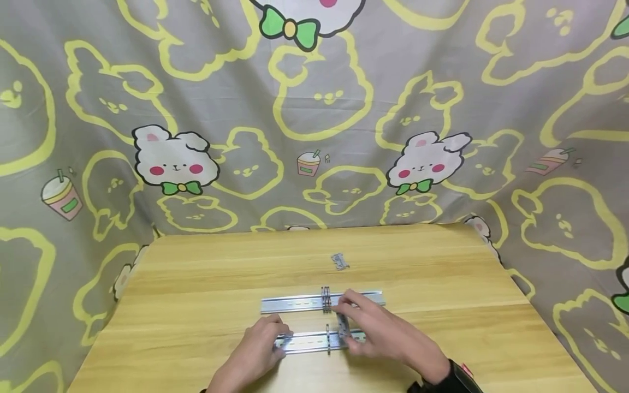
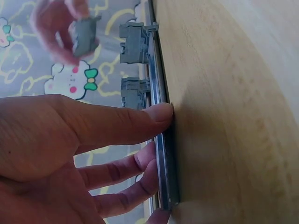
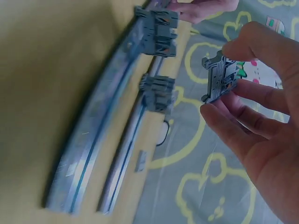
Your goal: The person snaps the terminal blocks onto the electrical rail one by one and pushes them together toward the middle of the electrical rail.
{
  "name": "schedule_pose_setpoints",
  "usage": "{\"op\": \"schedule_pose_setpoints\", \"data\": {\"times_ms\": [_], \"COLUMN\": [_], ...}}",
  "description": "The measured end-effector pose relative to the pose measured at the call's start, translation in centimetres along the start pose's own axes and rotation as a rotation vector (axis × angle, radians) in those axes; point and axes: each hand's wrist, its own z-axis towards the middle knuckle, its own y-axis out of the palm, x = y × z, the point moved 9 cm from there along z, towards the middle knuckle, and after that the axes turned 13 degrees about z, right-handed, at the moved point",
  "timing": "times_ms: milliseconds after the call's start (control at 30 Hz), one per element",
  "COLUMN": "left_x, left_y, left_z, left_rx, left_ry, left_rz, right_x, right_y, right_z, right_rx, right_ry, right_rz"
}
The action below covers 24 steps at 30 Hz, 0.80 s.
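My left hand [image 1: 257, 344] grips the left end of the nearer metal DIN rail [image 1: 304, 343], thumb along its near edge and fingers at the far edge. One grey terminal block [image 2: 134, 44] stands upright across that rail. My right hand [image 1: 375, 333] pinches another grey terminal block [image 3: 219, 77] between thumb and fingers. In the head view this held block appears over the nearer rail, right of the mounted one; the right wrist view shows it apart from the rail. Behind lies a second DIN rail [image 1: 295, 303] bearing several terminal blocks [image 1: 326, 299] close together.
A loose grey terminal block [image 1: 339, 261] lies flat on the wooden table [image 1: 211, 273], beyond the farther rail. A grey patterned curtain [image 1: 354, 120] hangs behind the table and along both sides.
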Motion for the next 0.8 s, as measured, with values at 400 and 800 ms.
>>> {"op": "schedule_pose_setpoints", "data": {"times_ms": [400, 800], "left_x": [-0.1, -0.1], "left_y": [0.3, 0.4], "left_z": [0.3, 0.3], "left_rx": [-0.006, -0.022], "left_ry": [0.002, -0.007], "left_rz": [0.004, -0.003], "right_x": [2.6, 6.2], "right_y": [-1.9, -3.1], "right_z": [-6.2, -9.5], "right_rx": [0.119, 0.135], "right_ry": [0.081, 0.126], "right_rz": [0.142, 0.407]}}
